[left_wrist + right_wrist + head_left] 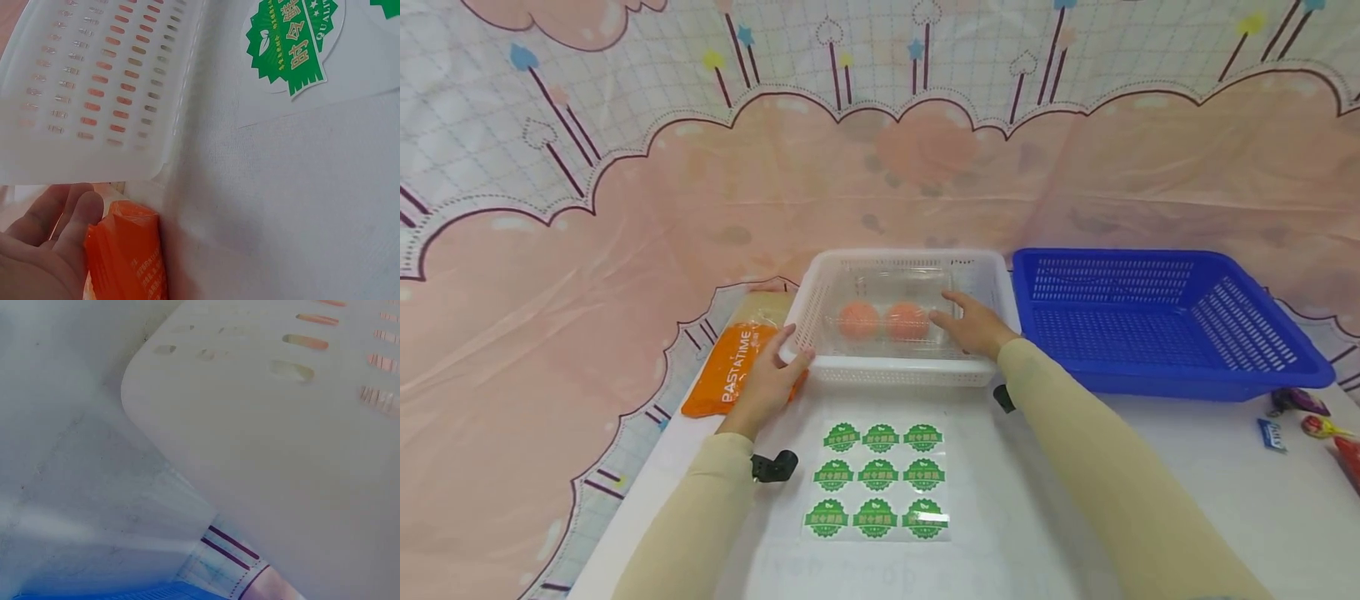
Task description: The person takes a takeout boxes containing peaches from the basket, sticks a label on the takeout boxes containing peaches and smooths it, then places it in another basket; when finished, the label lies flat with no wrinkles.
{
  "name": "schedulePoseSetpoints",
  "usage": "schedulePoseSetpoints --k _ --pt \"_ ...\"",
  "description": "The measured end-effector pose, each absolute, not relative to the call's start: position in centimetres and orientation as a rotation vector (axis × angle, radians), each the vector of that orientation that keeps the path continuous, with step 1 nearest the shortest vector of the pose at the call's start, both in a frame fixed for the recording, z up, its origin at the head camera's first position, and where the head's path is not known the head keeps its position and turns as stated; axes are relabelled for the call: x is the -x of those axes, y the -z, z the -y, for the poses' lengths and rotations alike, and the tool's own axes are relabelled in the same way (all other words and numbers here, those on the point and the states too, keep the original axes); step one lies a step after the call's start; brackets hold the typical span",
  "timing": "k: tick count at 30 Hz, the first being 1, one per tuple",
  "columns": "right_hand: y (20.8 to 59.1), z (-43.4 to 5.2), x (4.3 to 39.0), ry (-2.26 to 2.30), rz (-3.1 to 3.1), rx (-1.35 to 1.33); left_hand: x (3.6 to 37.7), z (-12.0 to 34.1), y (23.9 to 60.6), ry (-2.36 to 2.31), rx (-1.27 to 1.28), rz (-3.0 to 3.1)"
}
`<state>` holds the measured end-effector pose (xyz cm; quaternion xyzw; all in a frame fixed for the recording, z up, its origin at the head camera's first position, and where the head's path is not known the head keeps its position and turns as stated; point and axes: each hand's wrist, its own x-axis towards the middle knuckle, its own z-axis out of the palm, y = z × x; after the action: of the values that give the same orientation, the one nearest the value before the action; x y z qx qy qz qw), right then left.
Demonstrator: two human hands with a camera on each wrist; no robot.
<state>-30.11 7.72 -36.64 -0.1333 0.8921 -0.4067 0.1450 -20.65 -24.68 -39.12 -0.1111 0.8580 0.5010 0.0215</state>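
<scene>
Head: my left hand (769, 379) grips the white basket (901, 373) corner; my right hand (973, 323) rests open inside on the clear box (887, 292) of oranges (883, 321) | Left wrist: fingers (59, 215) under basket rim (81, 169), beside orange packet (128, 256) | Right wrist: basket wall (281, 444) only; hand unseen.

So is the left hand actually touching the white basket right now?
Touching. In the head view the left hand has its thumb and fingers on the near left corner of the white basket.
</scene>
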Motion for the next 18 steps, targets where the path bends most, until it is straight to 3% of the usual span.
schedulePoseSetpoints --k 18 --pt "36.67 -7.69 30.33 1.223 -2.486 0.345 20.76 24.59 39.13 -1.551 0.348 -2.664"
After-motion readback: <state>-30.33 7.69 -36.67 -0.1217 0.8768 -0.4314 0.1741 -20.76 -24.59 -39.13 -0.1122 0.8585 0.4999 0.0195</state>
